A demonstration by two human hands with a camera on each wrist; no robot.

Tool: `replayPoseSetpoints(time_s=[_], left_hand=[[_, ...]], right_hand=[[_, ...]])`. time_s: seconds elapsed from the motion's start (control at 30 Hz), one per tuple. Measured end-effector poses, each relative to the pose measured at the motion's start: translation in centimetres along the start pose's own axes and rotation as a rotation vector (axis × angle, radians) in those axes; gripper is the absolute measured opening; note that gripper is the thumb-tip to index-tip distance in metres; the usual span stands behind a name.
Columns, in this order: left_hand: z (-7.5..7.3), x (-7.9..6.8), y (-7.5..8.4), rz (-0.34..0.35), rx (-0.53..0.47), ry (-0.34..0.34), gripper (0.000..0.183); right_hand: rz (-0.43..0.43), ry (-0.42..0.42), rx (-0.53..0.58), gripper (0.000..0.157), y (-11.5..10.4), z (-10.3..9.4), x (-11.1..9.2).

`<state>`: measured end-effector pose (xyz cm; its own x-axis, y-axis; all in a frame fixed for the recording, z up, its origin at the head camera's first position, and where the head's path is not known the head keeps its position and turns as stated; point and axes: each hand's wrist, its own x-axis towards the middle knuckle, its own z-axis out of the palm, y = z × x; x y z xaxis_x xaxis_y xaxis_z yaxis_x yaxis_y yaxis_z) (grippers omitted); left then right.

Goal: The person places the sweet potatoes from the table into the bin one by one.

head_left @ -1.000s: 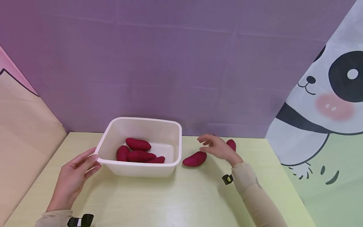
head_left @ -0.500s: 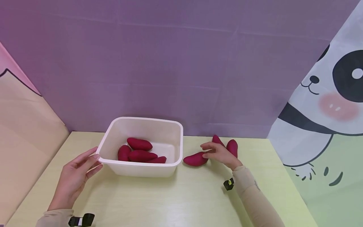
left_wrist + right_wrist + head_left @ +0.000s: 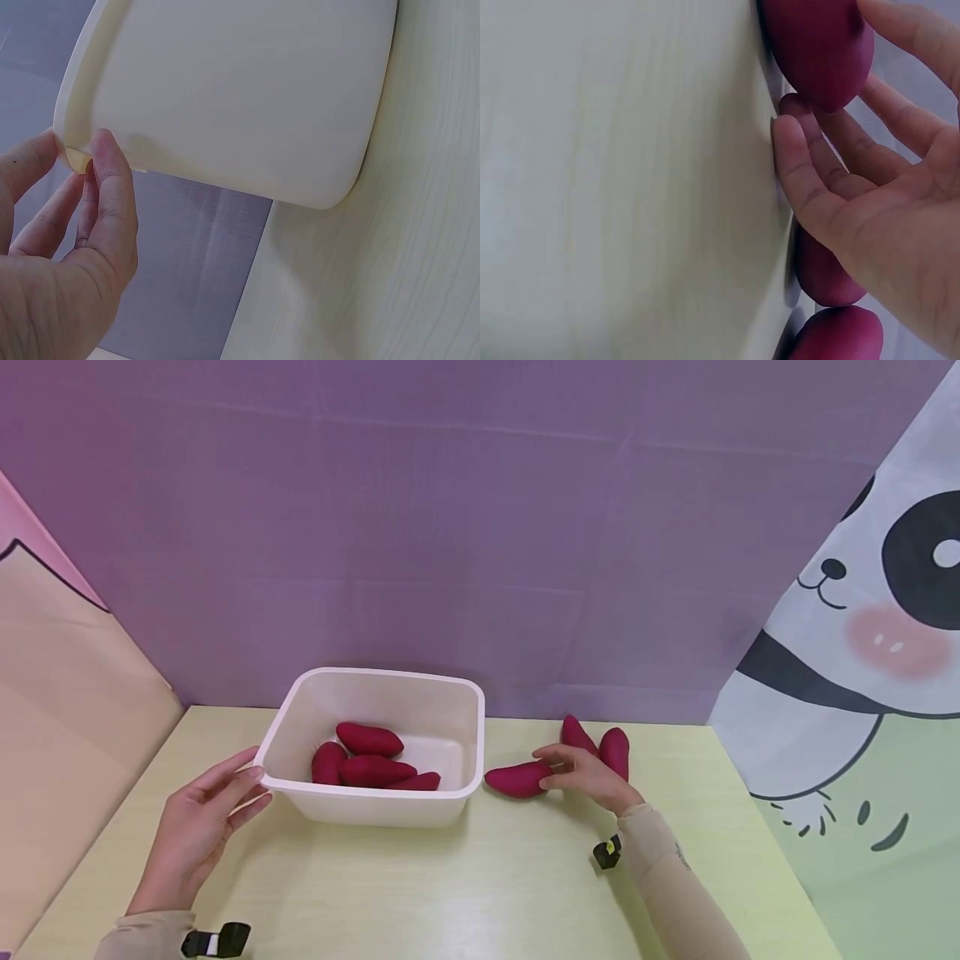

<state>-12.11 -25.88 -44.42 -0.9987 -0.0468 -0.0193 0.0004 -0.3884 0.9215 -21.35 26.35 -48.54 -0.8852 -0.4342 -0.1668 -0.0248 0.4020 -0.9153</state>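
A white plastic bin [image 3: 367, 806] stands on the table with several dark red sweet potatoes [image 3: 370, 739] inside. My left hand [image 3: 197, 827] pinches the rim at its near left corner, thumb on one side and fingers on the other; the left wrist view shows the bin's outer wall [image 3: 240, 90] close by. Right of the bin lies a sweet potato [image 3: 513, 780]. My right hand [image 3: 588, 779] has thumb and fingers around its right end, seen closely in the right wrist view as the sweet potato's tip [image 3: 821, 56] between the fingers.
Two more sweet potatoes, one pointed [image 3: 576, 733] and one rounder [image 3: 614, 752], lie just behind my right hand. A purple cloth backdrop [image 3: 480, 543] rises at the back edge of the pale wooden table [image 3: 420, 893]. A panda print [image 3: 832, 643] hangs on the right.
My right hand has lowered from above the sweet potato to around its right end, uncovering the two behind. The left hand stays at the bin's rim.
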Motion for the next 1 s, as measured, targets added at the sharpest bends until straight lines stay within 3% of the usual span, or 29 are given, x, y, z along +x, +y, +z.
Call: replayPoseSetpoints(time_s=[0.6,1.0], left_hand=[[0.0,0.03,-0.22,0.015,0.002,-0.005,0.034],[-0.01,0.03,-0.21,0.015,0.006,0.003,0.034]], right_hand=[[0.009,0.056,-0.033,0.047,0.75,0.41,-0.55],[0.02,0.079,0.077,0.045,0.51,0.12,-0.66]])
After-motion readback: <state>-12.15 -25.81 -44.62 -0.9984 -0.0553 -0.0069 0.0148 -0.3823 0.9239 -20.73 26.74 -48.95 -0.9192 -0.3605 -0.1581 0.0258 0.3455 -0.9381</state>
